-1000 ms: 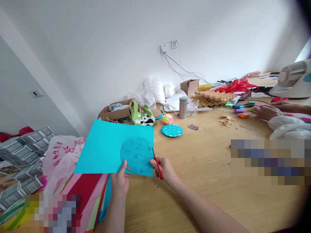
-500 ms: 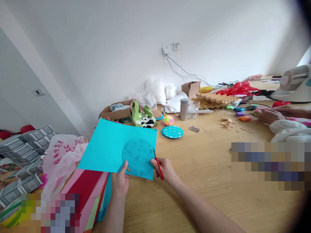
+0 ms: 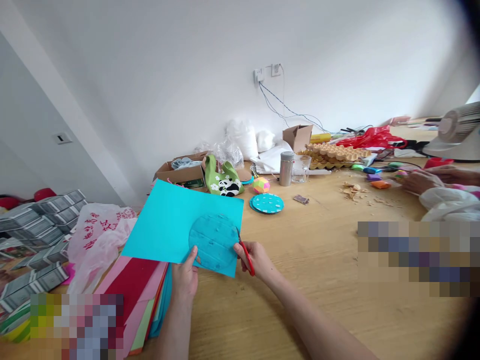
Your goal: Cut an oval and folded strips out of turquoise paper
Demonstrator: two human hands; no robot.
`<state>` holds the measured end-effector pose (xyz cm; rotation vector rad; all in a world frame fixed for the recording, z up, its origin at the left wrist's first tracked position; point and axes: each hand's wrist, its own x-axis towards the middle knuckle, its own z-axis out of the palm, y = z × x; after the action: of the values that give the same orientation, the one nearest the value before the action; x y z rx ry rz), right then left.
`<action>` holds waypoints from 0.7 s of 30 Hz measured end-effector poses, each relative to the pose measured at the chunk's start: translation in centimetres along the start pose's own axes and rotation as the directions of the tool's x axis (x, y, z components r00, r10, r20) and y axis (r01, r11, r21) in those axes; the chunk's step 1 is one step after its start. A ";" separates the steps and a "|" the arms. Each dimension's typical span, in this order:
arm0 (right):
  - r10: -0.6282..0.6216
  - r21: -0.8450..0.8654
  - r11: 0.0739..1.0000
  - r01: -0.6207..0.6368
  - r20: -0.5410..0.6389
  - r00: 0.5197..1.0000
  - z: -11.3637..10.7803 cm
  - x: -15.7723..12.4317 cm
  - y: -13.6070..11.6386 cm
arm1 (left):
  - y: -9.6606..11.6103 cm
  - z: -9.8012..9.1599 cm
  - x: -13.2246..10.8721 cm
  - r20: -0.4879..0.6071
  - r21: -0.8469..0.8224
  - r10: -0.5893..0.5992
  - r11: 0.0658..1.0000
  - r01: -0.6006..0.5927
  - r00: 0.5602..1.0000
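Note:
My left hand [image 3: 186, 277] pinches the near edge of a turquoise paper sheet [image 3: 168, 220] and holds a round turquoise disc [image 3: 213, 241] against it, above the wooden table [image 3: 300, 260]. My right hand [image 3: 257, 260] grips red-handled scissors [image 3: 245, 254], whose blades meet the sheet at the disc's right rim. Beneath my left forearm lies a stack of coloured paper [image 3: 138, 300].
Another turquoise disc [image 3: 266, 203], a colourful ball [image 3: 261, 185], a panda bag [image 3: 223, 181], a metal flask [image 3: 286, 168], a glass [image 3: 301, 168], cardboard boxes [image 3: 182, 172] and egg trays [image 3: 333, 151] sit farther back. Another person's hands [image 3: 423, 179] work at the right, near a fan [image 3: 455, 132]. Plastic bags [image 3: 97, 240] lie left.
The sheet and both hands have shifted slightly right and up in the view; the scissors stay at the disc's right edge.

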<state>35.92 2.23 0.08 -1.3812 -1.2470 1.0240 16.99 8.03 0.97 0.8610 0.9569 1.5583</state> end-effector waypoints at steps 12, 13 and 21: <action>-0.004 -0.031 1.000 0.005 0.029 1.000 -0.2 -0.1 -0.1 | -0.5 -0.4 0.3 0.034 -0.073 -0.054 0.996 0.057 0.998; -0.001 -0.029 1.000 0.001 0.026 1.000 -0.1 0.0 -0.1 | -0.5 -0.4 0.3 0.043 -0.068 -0.058 0.996 0.061 0.997; 0.044 -0.014 0.999 -0.044 0.003 0.999 0.0 0.2 0.0 | -0.6 -0.4 0.4 0.031 -0.092 -0.062 0.994 0.065 0.998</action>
<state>35.98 2.43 0.08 -1.4232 -1.2333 1.0501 16.87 8.43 0.25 0.7778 0.8769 1.5202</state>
